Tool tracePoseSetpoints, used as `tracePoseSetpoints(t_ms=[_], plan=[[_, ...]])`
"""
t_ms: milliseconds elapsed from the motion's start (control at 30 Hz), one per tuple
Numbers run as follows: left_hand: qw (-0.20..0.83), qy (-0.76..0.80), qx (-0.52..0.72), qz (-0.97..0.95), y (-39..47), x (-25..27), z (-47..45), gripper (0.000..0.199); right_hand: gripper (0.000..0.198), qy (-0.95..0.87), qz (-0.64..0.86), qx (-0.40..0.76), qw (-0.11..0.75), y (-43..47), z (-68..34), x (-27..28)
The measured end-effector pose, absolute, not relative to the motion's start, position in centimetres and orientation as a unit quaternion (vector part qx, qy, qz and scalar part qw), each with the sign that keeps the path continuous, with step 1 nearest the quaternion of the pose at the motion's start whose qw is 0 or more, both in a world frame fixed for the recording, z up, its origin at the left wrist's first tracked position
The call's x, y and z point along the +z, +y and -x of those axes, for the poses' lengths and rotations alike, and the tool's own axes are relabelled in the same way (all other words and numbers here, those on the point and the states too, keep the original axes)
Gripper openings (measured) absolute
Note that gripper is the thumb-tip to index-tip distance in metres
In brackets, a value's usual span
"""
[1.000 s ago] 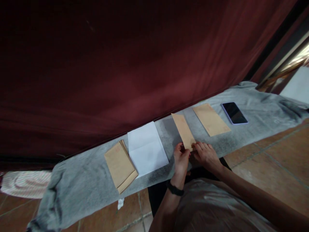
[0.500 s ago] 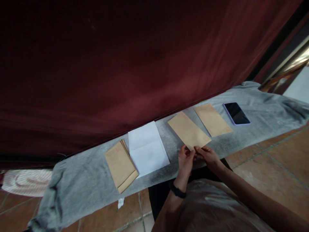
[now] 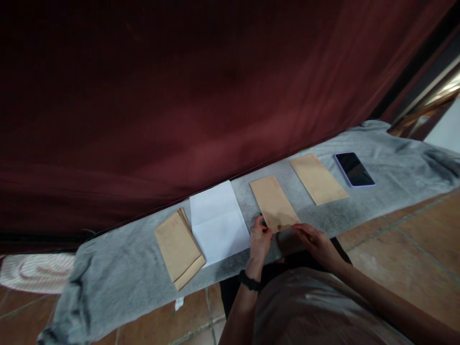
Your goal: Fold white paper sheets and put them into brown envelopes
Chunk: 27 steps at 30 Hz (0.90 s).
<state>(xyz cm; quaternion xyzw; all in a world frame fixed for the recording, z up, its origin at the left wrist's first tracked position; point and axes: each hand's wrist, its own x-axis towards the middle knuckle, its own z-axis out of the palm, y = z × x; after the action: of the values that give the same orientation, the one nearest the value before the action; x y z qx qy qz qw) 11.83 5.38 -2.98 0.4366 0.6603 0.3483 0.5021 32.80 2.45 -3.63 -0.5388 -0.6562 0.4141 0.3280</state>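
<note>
From the head camera, we see our left hand [image 3: 260,237] and our right hand [image 3: 316,242] low in the frame, right of centre, at the near end of a brown envelope [image 3: 273,202]. This envelope lies a little below and right of the middle of the frame, aslant over the grey cloth [image 3: 122,273] that covers the narrow tabletop. Our right grip is pinching its lower right corner between thumb and fingers. Our left grip touches the lower left corner, thumb at the edge; we cannot tell whether its fingers are closed on the paper. A black band [image 3: 250,281] circles our left wrist. To the right of the held envelope, and apart from it, a second envelope [image 3: 318,178] lies flat, and just beyond it, toward the right edge of the frame, we have a dark-screened phone [image 3: 354,169] in a pale purple case. Left of our hands, white paper [image 3: 218,223] with a crease across it lies flat, its left edge against a stack of brown envelopes [image 3: 178,247] whose pieces are slightly fanned out. Dark red fabric [image 3: 201,96] fills the upper part of the frame, and tiled floor [image 3: 406,239] shows at the lower right.
</note>
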Motion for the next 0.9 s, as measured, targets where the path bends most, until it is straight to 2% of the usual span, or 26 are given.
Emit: tracePoseSetpoints(t_ms=[100, 233, 367, 500, 600, 900], plan=[[0.429, 0.685, 0.312, -0.5, 4.9, -2.5, -11.7, 0.054, 0.043, -0.821, 0.473, 0.194, 0.253, 2.7, -33.8, -3.6], [0.322, 0.732, 0.243, -0.549, 4.3, -1.7, -12.1, 0.047, 0.054, -0.881, 0.433, 0.056, 0.18, 3.0, -34.2, -4.7], [0.193, 0.689, 0.236, -0.658, 5.4, -1.1, -12.4, 0.031, 0.056, -0.883, 0.434, 0.037, 0.177, 3.0, -34.2, -5.7], [0.085, 0.587, 0.19, -0.782, 9.4, -1.9, -12.6, 0.046, 0.055, -0.881, 0.437, 0.05, 0.176, 3.0, -34.3, -5.8], [0.06, 0.585, 0.127, -0.799, 13.1, -2.9, -12.6, 0.055, 0.053, -0.878, 0.444, 0.057, 0.171, 3.1, -34.2, -5.6], [0.038, 0.528, 0.065, -0.846, 19.2, -3.8, -13.6, 0.055, 0.055, -0.872, 0.454, 0.066, 0.171, 3.1, -34.0, -5.2]])
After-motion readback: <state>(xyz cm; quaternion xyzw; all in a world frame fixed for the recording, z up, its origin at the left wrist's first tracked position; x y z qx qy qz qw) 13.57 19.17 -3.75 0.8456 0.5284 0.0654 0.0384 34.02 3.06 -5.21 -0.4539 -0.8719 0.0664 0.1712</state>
